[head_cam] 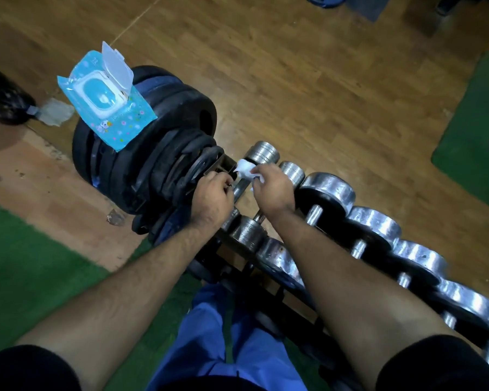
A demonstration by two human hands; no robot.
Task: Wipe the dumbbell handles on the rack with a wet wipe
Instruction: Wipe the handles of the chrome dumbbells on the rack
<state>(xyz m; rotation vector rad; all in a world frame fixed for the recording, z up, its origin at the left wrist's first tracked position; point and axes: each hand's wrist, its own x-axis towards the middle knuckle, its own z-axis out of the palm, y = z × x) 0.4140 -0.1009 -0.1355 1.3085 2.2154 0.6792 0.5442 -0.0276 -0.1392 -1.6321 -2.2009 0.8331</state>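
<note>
A row of chrome dumbbells (326, 190) lies on a dark rack (237, 258) that runs from the centre to the lower right. My right hand (273, 189) pinches a white wet wipe (244, 169) over the handle (239, 189) of the first small dumbbell at the rack's left end. My left hand (211, 200) is beside it with its fingers curled at the same handle; whether it grips the handle is hidden. A blue wet wipe pack (105, 100) with its lid flipped open lies on a stack of black weight plates (153, 153).
The plate stack stands just left of the rack's end. Wooden floor lies beyond, with green mats (474, 134) at the right and lower left. A dark bag (3, 94) and a crumpled wipe (55, 112) lie at the left. My blue trouser legs (218, 340) are below.
</note>
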